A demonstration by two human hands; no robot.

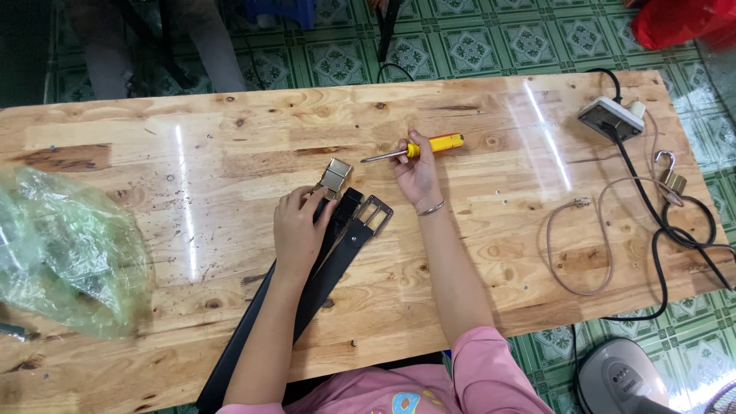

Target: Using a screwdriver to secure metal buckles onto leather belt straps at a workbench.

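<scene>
A wooden surface [230,146] seen from above. The left hand [297,230] presses flat on black belts [337,253], fingers together near a brass buckle [335,176]. A second, silver buckle [373,211] lies just right of it. The right hand [418,172] has its fingers clamped on a yellow screwdriver [418,148], which lies beyond the belts. A green plastic bag [65,253] sits far left; cables [659,230] and a power strip [611,116] far right.
</scene>
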